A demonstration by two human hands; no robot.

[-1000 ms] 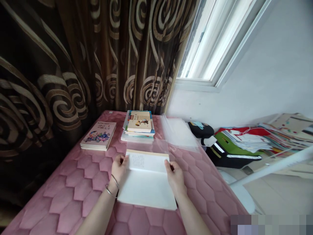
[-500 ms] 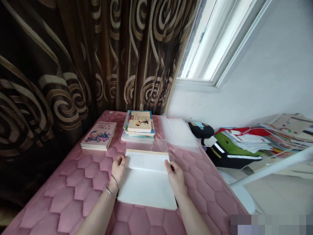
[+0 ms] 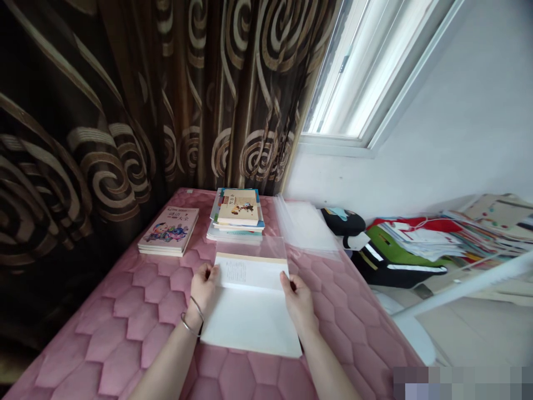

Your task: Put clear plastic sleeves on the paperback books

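A book (image 3: 252, 319) with white pages lies open on the pink quilted mattress, right in front of me. Its upper page has a small block of print, and a cream strip runs along the far edge. Past that edge sticks out a clear plastic book cover (image 3: 252, 245). My left hand (image 3: 204, 291), with a bangle at the wrist, is closed on the book's left edge, thumb on top. On the opposite edge my right hand (image 3: 300, 304) pinches the book the same way. How the plastic runs beneath the fingers is hidden.
A book stack (image 3: 237, 208) stands beyond the open book, with a smaller pile of books (image 3: 169, 230) to its left. Clear plastic sheets (image 3: 308, 225) lie at the mattress's (image 3: 158, 311) back right. Bags (image 3: 395, 255) and papers sit beside it. A patterned curtain (image 3: 187, 111) hangs behind.
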